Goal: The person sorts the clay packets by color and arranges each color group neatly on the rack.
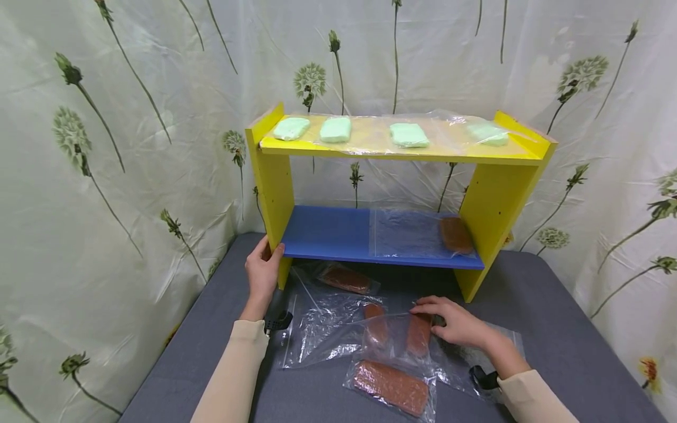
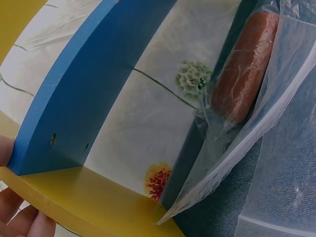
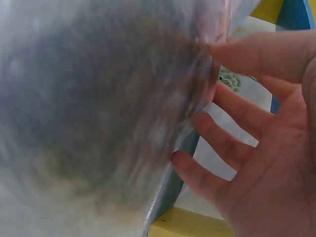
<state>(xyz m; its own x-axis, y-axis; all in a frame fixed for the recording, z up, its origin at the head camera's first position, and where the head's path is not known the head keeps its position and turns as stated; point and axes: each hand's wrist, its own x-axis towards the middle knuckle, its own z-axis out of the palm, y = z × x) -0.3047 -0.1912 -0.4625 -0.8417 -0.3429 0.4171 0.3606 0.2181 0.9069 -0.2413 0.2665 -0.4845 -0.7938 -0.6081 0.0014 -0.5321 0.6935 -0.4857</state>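
We find the left hand (image 1: 262,271) wrapped around the lower corner of the yellow shelf unit's (image 1: 271,188) left upright, fingers curled on the panel beside the blue shelf (image 1: 325,234), apparently to steady the unit. At two o'clock from it, under the blue shelf, lies a bagged brown bar (image 1: 346,279). Further right, the right hand (image 1: 456,322) rests fingers extended and slightly spread on a clear bag holding two brown bars (image 1: 396,335), pressing rather than clamping; its wrist view is blurred but shows straight fingers. At six o'clock from that bag sits another bagged bar (image 1: 390,386). Four green blocks (image 1: 335,129) occupy the top shelf; one bagged bar (image 1: 456,235) sits on the blue shelf's right end.
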